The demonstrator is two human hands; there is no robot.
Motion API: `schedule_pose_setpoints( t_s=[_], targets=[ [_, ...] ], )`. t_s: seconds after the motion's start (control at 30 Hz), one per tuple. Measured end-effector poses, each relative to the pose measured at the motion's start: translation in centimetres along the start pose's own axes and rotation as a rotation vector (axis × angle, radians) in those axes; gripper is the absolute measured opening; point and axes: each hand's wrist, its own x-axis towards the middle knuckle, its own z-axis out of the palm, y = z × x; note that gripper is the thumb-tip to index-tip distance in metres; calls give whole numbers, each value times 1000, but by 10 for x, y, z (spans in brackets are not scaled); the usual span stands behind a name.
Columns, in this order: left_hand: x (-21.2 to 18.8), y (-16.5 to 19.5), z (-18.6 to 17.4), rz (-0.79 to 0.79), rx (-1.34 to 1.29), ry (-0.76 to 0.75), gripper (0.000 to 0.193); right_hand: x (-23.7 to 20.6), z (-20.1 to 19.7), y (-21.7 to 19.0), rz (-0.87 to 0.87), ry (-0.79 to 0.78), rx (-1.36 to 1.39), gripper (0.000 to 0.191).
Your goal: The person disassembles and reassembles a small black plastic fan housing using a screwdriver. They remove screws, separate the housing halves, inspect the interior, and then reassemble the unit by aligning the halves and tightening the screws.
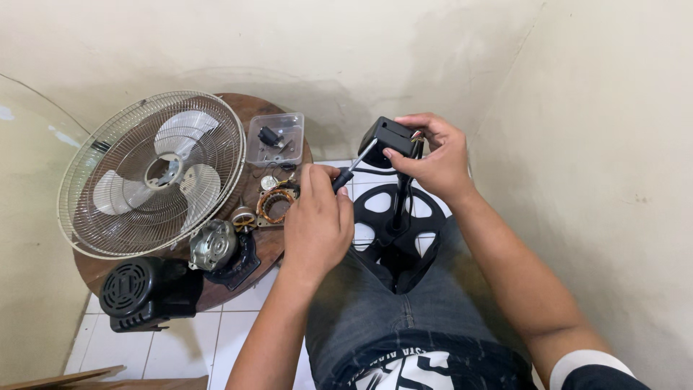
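Up on the round wooden bench [278,249], a clear plastic box [276,139] sits beside the fan grille [151,173], near the wall. Bare tiled floor [180,339] lies below. Right hand [432,155] clasps the black switch housing [390,137]; left hand [315,220] grips the screwdriver [352,170] touching it.

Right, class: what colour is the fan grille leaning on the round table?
The fan grille is white or pale cream, clearest in the head view.

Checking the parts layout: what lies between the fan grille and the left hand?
In the head view, a copper-wound stator and a silver motor housing lie on the round wooden table between the fan grille and the left hand.
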Motion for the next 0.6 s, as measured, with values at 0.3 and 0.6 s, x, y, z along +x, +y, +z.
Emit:
schedule_pose_setpoints(
  t_s=[0.3, 0.6],
  targets=[
    [-11, 6, 1, 40, -18, 72, 20, -2, -2, -24, -96, -11, -201, 49],
    [-19, 6, -1, 60, -46, 109, 19, -1, -4, -35, -230, -19, -294, 34]
  ],
)
